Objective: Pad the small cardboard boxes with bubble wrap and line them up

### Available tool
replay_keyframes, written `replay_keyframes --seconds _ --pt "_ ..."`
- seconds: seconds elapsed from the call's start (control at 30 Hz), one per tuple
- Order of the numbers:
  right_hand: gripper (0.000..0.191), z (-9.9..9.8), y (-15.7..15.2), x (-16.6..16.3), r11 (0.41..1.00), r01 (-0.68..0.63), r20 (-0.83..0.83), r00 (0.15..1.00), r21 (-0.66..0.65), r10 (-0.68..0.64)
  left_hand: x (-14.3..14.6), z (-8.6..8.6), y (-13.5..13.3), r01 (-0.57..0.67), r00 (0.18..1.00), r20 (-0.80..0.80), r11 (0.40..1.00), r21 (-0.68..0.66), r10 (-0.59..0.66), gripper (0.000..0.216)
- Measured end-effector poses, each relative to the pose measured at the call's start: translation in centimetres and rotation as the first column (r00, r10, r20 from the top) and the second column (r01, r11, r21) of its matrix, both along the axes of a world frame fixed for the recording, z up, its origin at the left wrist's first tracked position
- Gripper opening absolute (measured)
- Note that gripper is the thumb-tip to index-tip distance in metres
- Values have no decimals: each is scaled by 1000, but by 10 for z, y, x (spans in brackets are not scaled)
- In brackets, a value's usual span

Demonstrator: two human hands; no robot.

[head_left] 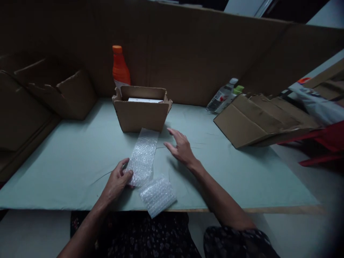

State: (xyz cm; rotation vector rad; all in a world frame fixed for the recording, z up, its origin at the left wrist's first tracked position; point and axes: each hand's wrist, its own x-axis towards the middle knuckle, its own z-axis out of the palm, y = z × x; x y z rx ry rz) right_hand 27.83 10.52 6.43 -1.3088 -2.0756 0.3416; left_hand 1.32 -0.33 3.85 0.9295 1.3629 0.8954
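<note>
A strip of bubble wrap [142,154] lies on the pale green table [67,161], running from near the small open cardboard box [141,111] toward me. My left hand [116,181] pinches the strip's near left edge between thumb and fingers. A bundle wrapped in bubble wrap [158,195] rests at the table's front edge, just right of that hand. My right hand [182,147] hovers flat over the table to the right of the strip, fingers spread, holding nothing. Something white [144,100] lies inside the box.
An orange bottle [120,68] stands behind the box. Clear plastic bottles [224,96] lie at the back right beside flattened cardboard [258,120]. A torn cardboard box [57,91] sits at the far left. Tall cardboard walls [201,53] ring the table. Red objects [328,143] lie at right.
</note>
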Motion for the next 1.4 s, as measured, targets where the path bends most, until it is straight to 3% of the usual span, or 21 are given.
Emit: replay_keyframes --seconds 0.07,0.17,0.27,0.33,0.43,0.53,0.63,0.73,0.8,0.87,0.93,1.03,1.1,1.17,1.2,1.23,1.3,1.4 --pt "55 -2 -38 23 990 -143 83 986 -12 144 -2 0 -5 -43 998 36 999 -11 43 89" --pt "65 -6 -97 40 933 -345 210 909 -103 360 -3 -2 -6 -51 997 49 998 -23 52 81" --pt "60 -12 -137 25 876 -471 237 844 -100 481 0 -4 -4 -36 999 27 999 -33 37 68" --pt "48 -15 -145 7 853 -519 166 838 -47 519 0 -5 -3 -16 1000 10 999 -38 16 65" --pt "29 -12 -137 -13 903 -430 -147 893 -12 424 -5 -1 -9 5 995 -100 1000 -2 -5 64" --pt "19 -3 -122 -21 947 -256 -531 839 -192 119 -18 7 -23 -90 941 -308 980 180 143 60" --pt "17 1 -116 -29 883 -223 -682 718 -414 -138 -28 13 -40 -132 926 -309 953 272 216 59" --pt "27 -4 -118 -44 806 -266 -716 649 -529 -256 -22 14 -47 -76 987 -122 974 215 104 74" --pt "29 -11 -122 -52 784 -284 -721 635 -552 -278 -11 12 -48 -18 999 -28 981 191 23 81" --pt "28 -17 -124 -56 800 -258 -710 650 -542 -271 -1 10 -47 62 997 27 986 152 -67 68" --pt "37 -20 -124 -54 876 -153 -669 708 -458 -226 4 9 -48 125 989 66 987 104 -132 50" --pt "60 -18 -123 -47 988 -22 -483 874 -151 -55 2 10 -48 133 987 84 989 65 -139 42" --pt "44 -15 -122 -45 991 -137 -286 949 2 132 -3 11 -49 132 986 97 990 55 -136 42" --pt "24 -13 -121 -46 952 -308 -189 934 2 302 -7 9 -49 123 986 112 992 39 -127 44" --pt "25 -14 -120 -47 936 -349 -212 918 -35 334 -8 8 -50 109 987 118 994 29 -111 46" --pt "31 -16 -120 -48 935 -344 -280 909 -87 309 -10 5 -52 88 988 124 996 18 -90 49" --pt "45 -21 -117 -50 937 -258 -462 878 -234 126 -12 -1 -56 50 987 154 999 -1 -49 56" --pt "48 -29 -115 -49 864 -194 -600 787 -465 -146 -11 -9 -61 14 974 227 1000 0 -14 66"
